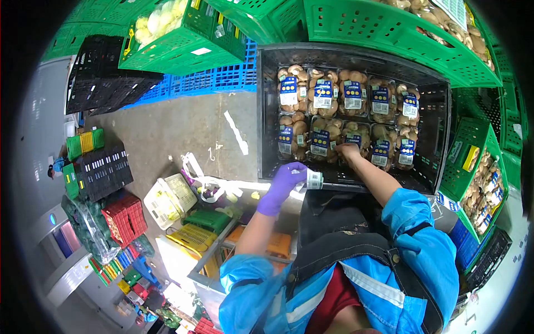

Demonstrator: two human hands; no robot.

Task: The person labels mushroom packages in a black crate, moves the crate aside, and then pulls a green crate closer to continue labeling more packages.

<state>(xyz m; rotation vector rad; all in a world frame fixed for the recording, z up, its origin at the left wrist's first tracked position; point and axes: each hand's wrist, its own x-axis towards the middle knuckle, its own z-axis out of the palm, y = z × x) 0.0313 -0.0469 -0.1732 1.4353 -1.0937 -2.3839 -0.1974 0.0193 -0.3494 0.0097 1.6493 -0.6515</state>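
Note:
A black crate (356, 188) in front of me holds two rows of clear packs of brown mushrooms with blue and white labels. My left hand (285, 181), in a purple glove, is closed around a roll of white stickers (315, 180) at the crate's near edge. Bare and reaching into the crate, my right hand (349, 151) has its fingers together at a mushroom pack (356, 135) in the nearer row. A small pale sticker (333, 145) shows beside those fingertips. Whatever is under the fingers is hidden.
Green crates of mushrooms (384, 28) stand beyond and to the right (483, 183). A green crate with pale vegetables (183, 50) rests on blue pallets (217, 78) at the back left. A cream basket (169, 200) and a yellow crate (192, 240) are at my left.

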